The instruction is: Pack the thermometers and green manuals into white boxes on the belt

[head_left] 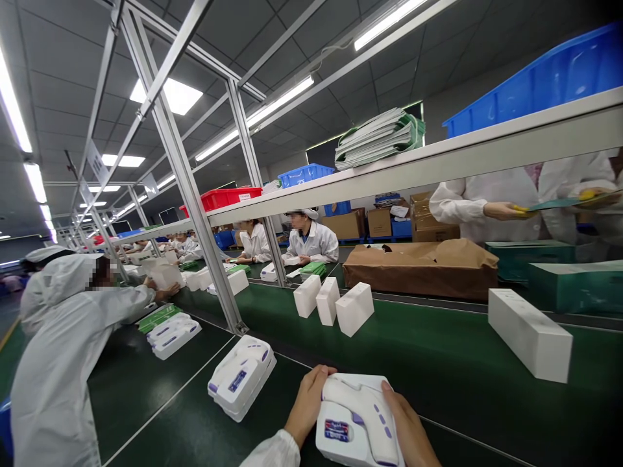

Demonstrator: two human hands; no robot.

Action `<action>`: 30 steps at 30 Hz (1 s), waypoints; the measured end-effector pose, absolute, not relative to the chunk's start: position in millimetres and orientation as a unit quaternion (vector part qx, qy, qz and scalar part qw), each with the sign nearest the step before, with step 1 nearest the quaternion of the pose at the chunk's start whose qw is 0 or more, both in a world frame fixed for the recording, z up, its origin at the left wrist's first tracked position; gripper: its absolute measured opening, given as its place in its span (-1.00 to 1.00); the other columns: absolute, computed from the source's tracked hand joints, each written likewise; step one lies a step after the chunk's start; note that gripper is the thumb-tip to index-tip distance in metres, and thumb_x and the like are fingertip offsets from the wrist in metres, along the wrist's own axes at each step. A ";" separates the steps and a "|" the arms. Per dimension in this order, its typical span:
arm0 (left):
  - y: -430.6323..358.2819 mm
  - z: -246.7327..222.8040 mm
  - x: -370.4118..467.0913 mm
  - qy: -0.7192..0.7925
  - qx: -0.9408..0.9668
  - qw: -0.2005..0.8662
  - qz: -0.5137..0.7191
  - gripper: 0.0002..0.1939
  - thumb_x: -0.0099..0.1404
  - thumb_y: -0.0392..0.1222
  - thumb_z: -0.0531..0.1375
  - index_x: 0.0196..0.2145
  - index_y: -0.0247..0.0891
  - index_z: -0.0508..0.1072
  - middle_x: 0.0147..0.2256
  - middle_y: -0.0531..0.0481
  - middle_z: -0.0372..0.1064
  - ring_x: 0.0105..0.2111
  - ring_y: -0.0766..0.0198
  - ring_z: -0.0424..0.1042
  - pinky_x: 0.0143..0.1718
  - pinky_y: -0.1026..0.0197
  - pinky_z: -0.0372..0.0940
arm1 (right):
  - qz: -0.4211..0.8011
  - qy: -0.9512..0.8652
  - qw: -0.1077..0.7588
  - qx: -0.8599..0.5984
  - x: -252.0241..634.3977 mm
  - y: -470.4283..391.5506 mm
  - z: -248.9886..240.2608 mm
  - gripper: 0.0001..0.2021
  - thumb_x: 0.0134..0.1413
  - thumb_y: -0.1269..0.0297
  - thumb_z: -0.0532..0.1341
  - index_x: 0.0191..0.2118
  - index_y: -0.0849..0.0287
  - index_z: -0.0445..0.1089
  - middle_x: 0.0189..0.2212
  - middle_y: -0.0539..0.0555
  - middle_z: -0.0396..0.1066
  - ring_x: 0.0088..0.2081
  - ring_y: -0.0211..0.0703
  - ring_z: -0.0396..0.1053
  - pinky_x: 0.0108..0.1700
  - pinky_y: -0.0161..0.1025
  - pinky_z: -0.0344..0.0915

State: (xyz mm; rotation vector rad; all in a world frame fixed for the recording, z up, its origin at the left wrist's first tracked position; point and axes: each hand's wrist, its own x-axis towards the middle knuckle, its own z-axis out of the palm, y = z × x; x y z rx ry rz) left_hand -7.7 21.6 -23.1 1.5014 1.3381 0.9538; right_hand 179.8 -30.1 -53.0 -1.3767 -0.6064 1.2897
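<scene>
Between my two hands is a white molded tray (pixel 327 407) at the front of the bench. A white and purple thermometer gun (pixel 372 415) lies in it, beside a pack of batteries (pixel 337 431). My left hand (pixel 310 400) grips the tray's left side near its far corner, and my right hand (pixel 410 426) holds its right side. To the left, a similar tray with another thermometer gun (pixel 243 373) rests on the dark surface, apart from my hands.
Several white boxes (pixel 355 309) stand on the green conveyor belt (pixel 428 344), with a long white box (pixel 530 334) at right. A co-worker (pixel 63 363) leans over the bench at left. A metal post (pixel 195 207) and overhead shelf (pixel 438 161) frame the line.
</scene>
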 end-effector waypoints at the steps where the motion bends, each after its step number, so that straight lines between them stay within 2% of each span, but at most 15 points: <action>1: 21.6 -23.3 -7.8 0.540 0.605 0.442 0.384 -0.47 0.27 0.23 -0.03 -0.19 -0.21 0.51 -0.12 -0.07 0.39 -0.03 0.07 0.28 0.02 0.16 0.13 | 0.549 -0.260 0.546 -0.577 180.5 -30.0 -53.2 -0.37 -0.15 -0.31 0.17 -0.16 0.18 0.40 -0.27 0.13 0.50 -0.10 0.16 0.39 -0.13 -0.11 0.32; 8: 19.9 -21.2 -7.0 0.537 0.608 0.440 0.385 -0.48 0.29 0.22 -0.04 -0.20 -0.22 0.50 -0.13 -0.08 0.39 -0.03 0.08 0.27 0.01 0.17 0.12 | 0.550 -0.248 0.554 -0.573 182.3 -29.4 -54.9 -0.35 -0.20 -0.32 0.20 -0.18 0.20 0.42 -0.27 0.13 0.49 -0.10 0.16 0.38 -0.13 -0.09 0.32; 17: 19.4 -19.6 -5.8 0.538 0.608 0.443 0.381 -0.50 0.30 0.20 -0.04 -0.21 -0.21 0.50 -0.15 -0.06 0.40 -0.06 0.09 0.29 -0.05 0.19 0.15 | 0.544 -0.247 0.552 -0.582 178.9 -27.8 -57.5 -0.34 -0.15 -0.33 0.15 -0.15 0.19 0.39 -0.23 0.14 0.49 -0.08 0.16 0.37 -0.15 -0.11 0.33; 30: 19.0 -19.6 -5.1 0.545 0.594 0.442 0.394 -0.41 0.28 0.25 -0.06 -0.21 -0.29 0.51 -0.09 -0.12 0.40 -0.01 0.07 0.28 0.05 0.15 0.12 | 0.559 -0.273 0.531 -0.576 187.5 -20.7 -74.7 -0.35 -0.19 -0.33 0.19 -0.13 0.12 0.42 -0.16 0.12 0.49 -0.05 0.18 0.36 -0.13 -0.09 0.33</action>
